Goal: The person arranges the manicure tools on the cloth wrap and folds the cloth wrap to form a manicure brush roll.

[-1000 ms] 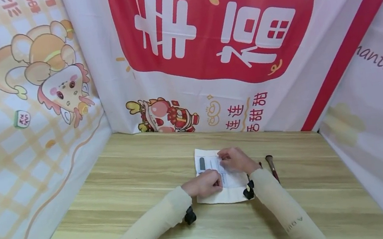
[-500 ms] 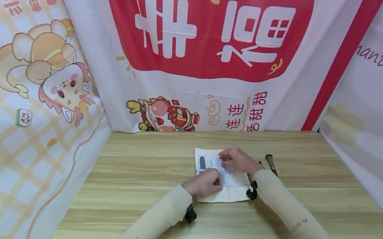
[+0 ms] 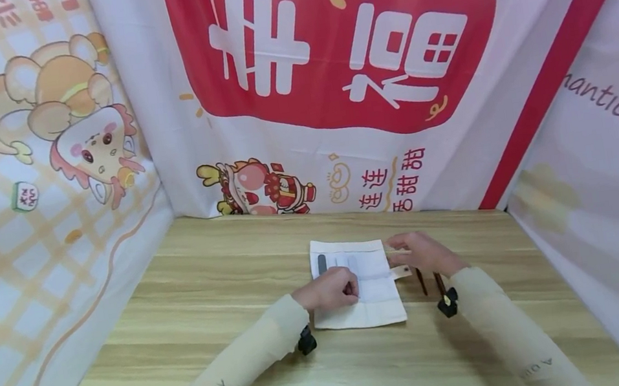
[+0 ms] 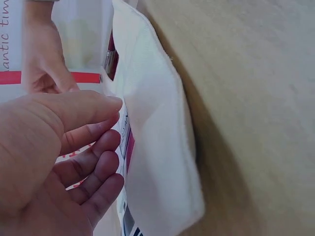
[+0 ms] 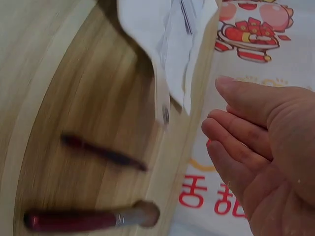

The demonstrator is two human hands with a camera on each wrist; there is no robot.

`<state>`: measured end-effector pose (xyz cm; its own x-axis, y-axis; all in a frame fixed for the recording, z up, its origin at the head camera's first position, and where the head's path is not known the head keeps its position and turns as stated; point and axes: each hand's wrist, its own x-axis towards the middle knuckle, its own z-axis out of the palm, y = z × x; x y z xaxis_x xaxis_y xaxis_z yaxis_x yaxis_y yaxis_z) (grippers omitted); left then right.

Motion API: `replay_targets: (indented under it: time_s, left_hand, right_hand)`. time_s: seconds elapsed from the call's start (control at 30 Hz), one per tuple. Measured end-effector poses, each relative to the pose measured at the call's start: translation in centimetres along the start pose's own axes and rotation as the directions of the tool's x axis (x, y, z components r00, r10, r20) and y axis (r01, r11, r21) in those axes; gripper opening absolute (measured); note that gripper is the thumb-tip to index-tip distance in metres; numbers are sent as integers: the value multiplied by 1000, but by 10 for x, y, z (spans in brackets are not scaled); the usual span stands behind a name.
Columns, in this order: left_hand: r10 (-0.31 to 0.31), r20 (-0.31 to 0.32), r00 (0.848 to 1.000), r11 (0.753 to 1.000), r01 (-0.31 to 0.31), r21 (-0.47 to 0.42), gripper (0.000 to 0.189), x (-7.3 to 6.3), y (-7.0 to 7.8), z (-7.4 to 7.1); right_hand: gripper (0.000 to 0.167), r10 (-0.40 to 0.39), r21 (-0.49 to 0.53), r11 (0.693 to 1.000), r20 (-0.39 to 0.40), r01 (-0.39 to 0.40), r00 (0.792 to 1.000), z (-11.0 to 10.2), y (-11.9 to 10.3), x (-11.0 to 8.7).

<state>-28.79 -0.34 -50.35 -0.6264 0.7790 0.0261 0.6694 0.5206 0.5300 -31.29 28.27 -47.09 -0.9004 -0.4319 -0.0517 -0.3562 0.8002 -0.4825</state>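
A white fabric pouch lies unfolded on the table, with a snap strap sticking out at its right. Printed matter with a grey block shows on its inner face. My left hand rests on the pouch's left half; in the left wrist view its loosely bent fingertips are right at the fabric. Just off the pouch's right edge, my right hand holds nothing, its fingers loosely bent. Under and beside it lie a makeup brush with a red handle and a smaller dark red stick-like tool.
The wood-grain table extends on all sides of the pouch. Printed cloth hangings enclose it at the back, left and right. Each wrist carries a small black camera mount.
My right hand has left the pouch and moved right towards the brush, uncovering the strap and more of the printed face. The left hand has stayed on the pouch.
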Motion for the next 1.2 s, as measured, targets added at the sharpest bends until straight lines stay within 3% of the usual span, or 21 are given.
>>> replay_targets:
  time_s: [0.2, 0.4, 0.77, 0.9, 1.0, 1.07, 1.2]
  left_hand:
    - [18, -15, 1000, 1000, -18, 7, 11, 9, -2, 2]
    - [-49, -28, 998, 998, 48, -31, 9, 15, -2, -1]
    - [-124, -87, 988, 992, 124, -3, 6, 30, -10, -10]
    - [-143, -104, 984, 989, 145, 13, 7, 33, -12, -13]
    - [-156, -101, 983, 987, 159, 28, 6, 35, -12, -13]
    - [-163, -92, 982, 985, 168, 40, 4, 37, -12, -13]
    - [-149, -87, 985, 985, 156, 79, 5, 43, -13, -11]
  right_hand:
    - [49, 50, -3, 999, -40, -50, 998, -8, 19, -23]
    - [47, 111, 35, 994, -92, -108, 990, 0, 30, -37]
    - [29, 237, 23, 971, -114, -236, 965, 9, 31, -34]
    - [11, 270, -64, 958, -118, -279, 956, 6, 25, -23]
    - [36, 274, -143, 948, -95, -285, 957, 7, 24, -13]
    - [47, 316, -147, 936, -54, -321, 947, 7, 23, -7]
    - [48, 409, -111, 907, -10, -407, 913, 2, 21, 2]
